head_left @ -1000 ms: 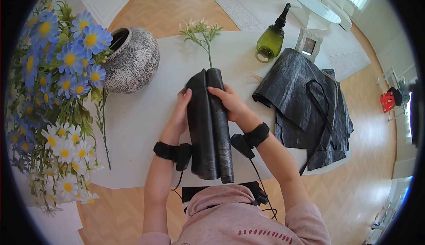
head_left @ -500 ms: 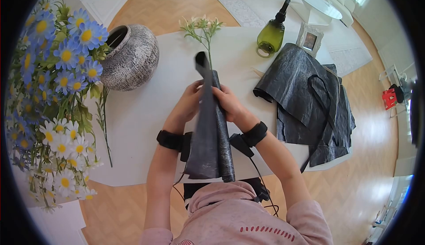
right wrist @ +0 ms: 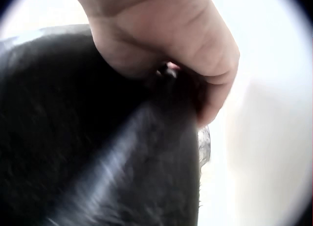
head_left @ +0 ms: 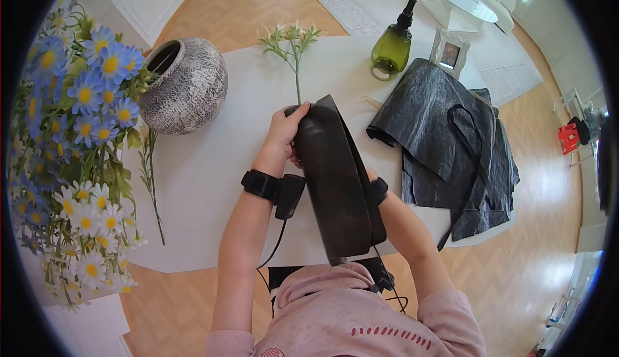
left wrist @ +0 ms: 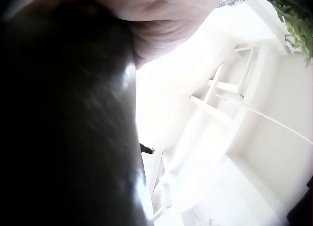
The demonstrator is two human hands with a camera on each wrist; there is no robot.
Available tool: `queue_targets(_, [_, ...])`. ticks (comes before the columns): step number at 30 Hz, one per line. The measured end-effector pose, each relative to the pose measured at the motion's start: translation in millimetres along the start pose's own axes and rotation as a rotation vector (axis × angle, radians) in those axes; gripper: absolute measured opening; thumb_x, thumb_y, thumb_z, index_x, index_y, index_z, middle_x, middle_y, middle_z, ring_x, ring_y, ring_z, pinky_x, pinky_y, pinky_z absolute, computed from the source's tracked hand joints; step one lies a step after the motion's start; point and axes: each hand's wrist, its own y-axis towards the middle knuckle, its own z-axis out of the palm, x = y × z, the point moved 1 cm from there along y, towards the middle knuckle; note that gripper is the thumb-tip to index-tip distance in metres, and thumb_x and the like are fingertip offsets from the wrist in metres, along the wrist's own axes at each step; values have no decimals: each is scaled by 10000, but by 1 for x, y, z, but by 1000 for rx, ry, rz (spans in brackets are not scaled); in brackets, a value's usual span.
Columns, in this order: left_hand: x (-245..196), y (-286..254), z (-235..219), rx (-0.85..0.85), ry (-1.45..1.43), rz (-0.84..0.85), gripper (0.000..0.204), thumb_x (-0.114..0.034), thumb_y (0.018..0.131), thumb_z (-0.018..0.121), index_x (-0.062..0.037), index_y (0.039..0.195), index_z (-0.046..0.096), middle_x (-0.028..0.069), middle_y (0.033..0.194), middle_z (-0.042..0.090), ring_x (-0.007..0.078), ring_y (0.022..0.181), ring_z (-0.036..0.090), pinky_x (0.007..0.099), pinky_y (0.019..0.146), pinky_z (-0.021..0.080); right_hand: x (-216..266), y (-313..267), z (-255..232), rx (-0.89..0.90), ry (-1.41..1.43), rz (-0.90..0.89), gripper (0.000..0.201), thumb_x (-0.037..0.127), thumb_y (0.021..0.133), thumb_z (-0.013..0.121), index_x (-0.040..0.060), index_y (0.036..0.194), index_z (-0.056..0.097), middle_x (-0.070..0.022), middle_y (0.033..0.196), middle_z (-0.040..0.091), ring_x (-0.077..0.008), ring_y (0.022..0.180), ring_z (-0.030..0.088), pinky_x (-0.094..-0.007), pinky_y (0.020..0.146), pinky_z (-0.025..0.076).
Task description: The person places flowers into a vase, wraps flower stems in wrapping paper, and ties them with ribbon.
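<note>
A rolled sheet of black, leather-like material [head_left: 338, 189] hangs over the near side of the white table, its loose flap turned toward the right. My left hand [head_left: 285, 133] grips its upper left edge, thumb on top and fingers underneath. In the head view the sheet hides my right hand; the right wrist view shows that hand [right wrist: 171, 37] with fingers curled round a fold of the material. Beyond the top of the sheet lies a white-flowered sprig [head_left: 293, 41], its stem pointing toward my left thumb.
At the left stand blue and white daisies [head_left: 84, 138] and a speckled round vase [head_left: 190, 93]; a green stem [head_left: 152, 183] lies beside them. A green glass bottle [head_left: 392, 51], a picture frame [head_left: 449, 53] and more crumpled black material with a strap [head_left: 438, 144] occupy the table's [head_left: 206, 209] right side.
The two rolled parts of the black sheet have been flipped over toward the right, and its broad side now faces up. My left hand has shifted to the top left edge; my right hand went behind it.
</note>
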Motion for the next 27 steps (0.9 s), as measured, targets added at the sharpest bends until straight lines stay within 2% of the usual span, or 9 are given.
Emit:
queue_targets(2, [8, 11, -6, -40, -185, 106, 288, -218, 774, 587, 48, 874, 541, 126, 701, 583, 200, 537, 571, 318, 451, 469, 1, -4, -13, -233, -156, -10, 334, 219, 828, 525, 28, 1099, 491, -39, 1005, 539, -98, 893, 506, -205, 737, 420])
queue_targets(4, [4, 10, -14, -21, -206, 50, 265, -184, 765, 585, 55, 869, 540, 131, 727, 587, 207, 592, 579, 324, 510, 481, 22, 7, -36, -243, -313, 162, 433, 337, 834, 502, 23, 1129, 460, -51, 1028, 524, -133, 933, 495, -272, 768, 414])
queue_targets(7, [7, 18, -17, -4, -203, 27, 243, -151, 755, 584, 64, 859, 538, 139, 758, 590, 214, 651, 589, 336, 569, 495, 56, -4, -20, -441, -71, 352, 578, 450, 814, 492, 25, 1185, 366, -114, 1027, 484, -158, 969, 445, -384, 740, 406])
queue_targets(11, [3, 14, -10, -31, -175, -4, 232, -144, 748, 580, 59, 853, 539, 150, 780, 586, 221, 655, 592, 347, 574, 501, 55, -5, 2, -575, -589, 306, 521, 283, 827, 530, 49, 1223, 288, -99, 937, 542, -108, 767, 532, -265, 593, 442])
queue_targets(13, [2, 17, -13, 22, -215, -34, 227, -139, 746, 576, 56, 855, 538, 151, 783, 586, 223, 655, 592, 348, 577, 503, 47, -6, -5, -395, -758, 143, 574, 115, 800, 570, 73, 1239, 203, -113, 813, 569, -102, 675, 554, -231, 537, 449])
queue_targets(23, [3, 8, 2, 53, -413, 70, 310, -77, 749, 539, -12, 1039, 451, 115, 819, 560, 221, 701, 587, 336, 644, 509, 47, -19, 1, -462, -617, 60, 495, 20, 778, 563, 65, 1158, 249, -124, 758, 579, -104, 609, 566, -212, 501, 446])
queue_targets(25, [5, 9, 2, 64, -407, 83, 349, -54, 742, 532, -21, 1072, 423, 113, 818, 549, 220, 705, 583, 340, 645, 507, 52, -23, 10, -573, -1240, 28, 414, 26, 713, 616, 36, 1040, 363, -141, 762, 579, -236, 611, 574, -311, 549, 440])
queue_targets(26, [6, 10, 2, 74, -400, 96, 393, -31, 734, 526, -31, 1104, 394, 110, 817, 538, 220, 709, 580, 344, 645, 505, 54, -27, 16, -574, -1237, 27, 414, 26, 713, 616, 36, 1040, 363, -141, 762, 579, -236, 611, 574, -311, 549, 440])
queue_targets(27, [5, 11, 1, 73, -400, 97, 393, -31, 734, 526, -31, 1104, 394, 110, 817, 538, 220, 709, 580, 344, 645, 505, 58, -31, 25, -598, -1503, -197, 366, 47, 695, 633, 26, 975, 397, -143, 754, 558, -278, 636, 553, -343, 572, 429])
